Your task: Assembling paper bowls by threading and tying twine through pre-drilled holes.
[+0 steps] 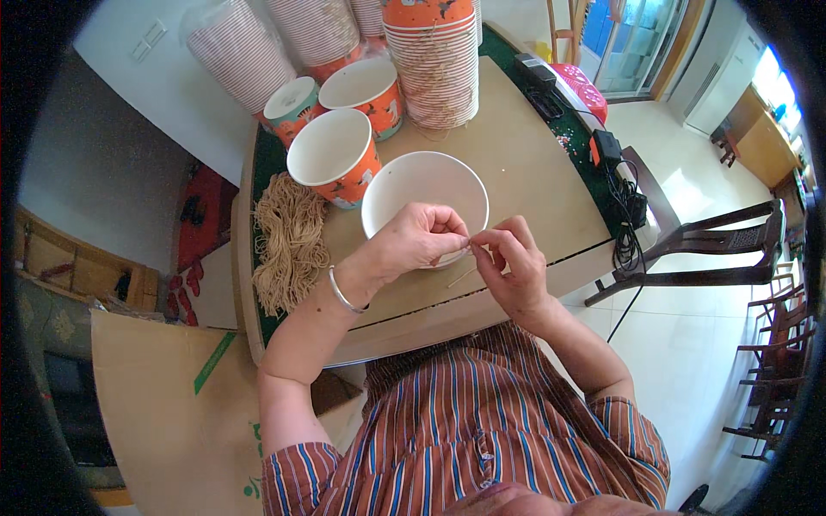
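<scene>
Over the near rim of a white-lined paper tub (428,168), my left hand (422,234) and my right hand (514,268) meet fingertip to fingertip. Both are closed in a pinch; what sits between the fingers is too small to make out. A short thin beige strand (463,278) shows just below them, and I cannot tell whether it is held. Left of the tub stands an orange patterned paper tub (354,184), open at the top. Beside that lies a loose bundle of beige string (291,245) at the table's left side.
Behind are another orange tub (387,107), a smaller teal-and-orange one (295,110), a tall stack of tubs (437,77) and bagged stacks (241,56). Black adapters (607,148) and cables (628,215) line the table's right edge. A chair (723,277) stands right; a cardboard box (163,378) left.
</scene>
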A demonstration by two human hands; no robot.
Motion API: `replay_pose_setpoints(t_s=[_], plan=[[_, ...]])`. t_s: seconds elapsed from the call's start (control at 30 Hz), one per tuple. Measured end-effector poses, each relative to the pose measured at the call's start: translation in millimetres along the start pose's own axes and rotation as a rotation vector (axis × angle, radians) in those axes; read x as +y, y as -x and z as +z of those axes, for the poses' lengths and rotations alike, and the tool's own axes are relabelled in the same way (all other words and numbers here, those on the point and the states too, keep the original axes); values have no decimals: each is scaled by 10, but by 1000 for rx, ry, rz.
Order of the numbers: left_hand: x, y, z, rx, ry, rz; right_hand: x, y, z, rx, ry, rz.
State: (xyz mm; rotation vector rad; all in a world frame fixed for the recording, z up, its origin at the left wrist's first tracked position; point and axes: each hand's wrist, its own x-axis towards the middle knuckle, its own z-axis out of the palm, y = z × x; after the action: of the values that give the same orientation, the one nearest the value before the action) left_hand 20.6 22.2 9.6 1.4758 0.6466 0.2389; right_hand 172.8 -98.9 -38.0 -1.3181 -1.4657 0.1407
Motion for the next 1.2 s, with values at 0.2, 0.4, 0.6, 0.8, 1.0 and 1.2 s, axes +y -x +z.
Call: replay_pose_setpoints(t_s=[0.2,0.4,0.6,0.8,1.0,1.2], plan=[[11,0,3,6,0,-6,-8,-17,-18,43,132,-162],[12,0,-1,-1,-14,0,-14,-19,-37,41,247,-266],[17,1,4,7,-18,8,-26,-36,-57,31,268,-294],[51,12,23,5,-30,1,-43,-73,-85,-17,267,-271],[-17,-19,21,-18,-32,26,-57,-113,-109,-72,146,-119],[-17,-6,32,-22,-51,66,-97,-196,-215,-205,10,102]])
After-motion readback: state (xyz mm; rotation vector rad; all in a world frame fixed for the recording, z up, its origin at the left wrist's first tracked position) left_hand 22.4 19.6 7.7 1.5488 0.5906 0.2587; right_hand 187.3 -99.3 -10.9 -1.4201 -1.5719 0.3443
